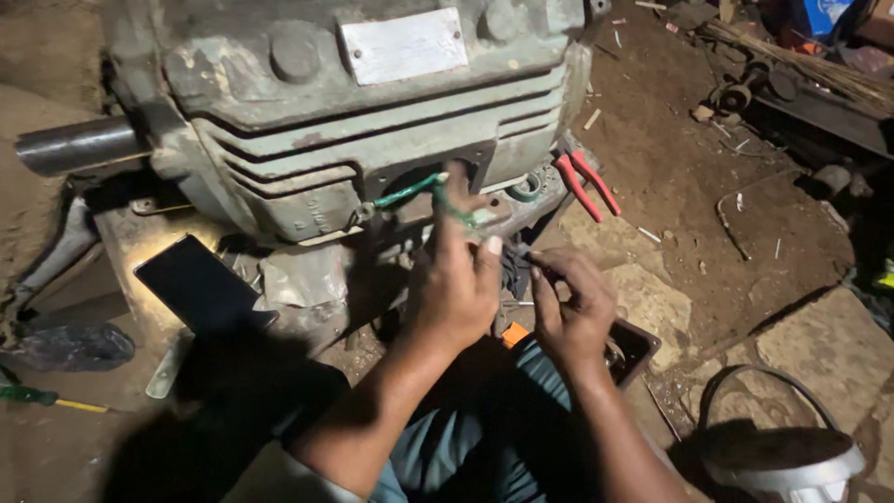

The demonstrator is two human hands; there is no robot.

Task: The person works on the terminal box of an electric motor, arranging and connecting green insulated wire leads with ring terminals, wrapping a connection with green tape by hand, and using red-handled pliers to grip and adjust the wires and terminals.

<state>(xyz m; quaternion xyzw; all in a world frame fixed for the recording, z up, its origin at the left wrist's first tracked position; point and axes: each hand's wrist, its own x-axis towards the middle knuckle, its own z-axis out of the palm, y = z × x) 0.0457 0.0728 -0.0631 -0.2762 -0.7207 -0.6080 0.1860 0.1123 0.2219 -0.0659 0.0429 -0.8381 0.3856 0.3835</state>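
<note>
Head view, dim workshop floor. My left hand [453, 284] is raised against the front of the big grey motor [345, 112], fingers curled shut around a green wire [424, 191] that comes out of the dark opening in the motor's lower face. The wire runs from the opening across the top of my fingers and down beside them.

My right hand [570, 312] sits just beside the left, lower and to the right, fingers bent inward and pinched on something thin and dark; I cannot tell what it is. Thumb and forefinger nearly meet.

A steel shaft [79, 144] sticks out of the motor's left end. A blank metal plate [402, 45] is fixed near its top edge. Red-handled pliers [585, 183] lie at the motor's lower right corner, on the base it stands on. A dark phone [200, 284] lies flat on the base's left part, screen off.

On the dirt floor: a green-handled screwdriver [42, 399] near the left edge, a round metal pan [780, 461] with a wire handle in the lower right corner, a small dark tray [635, 346] just under my right wrist.
</note>
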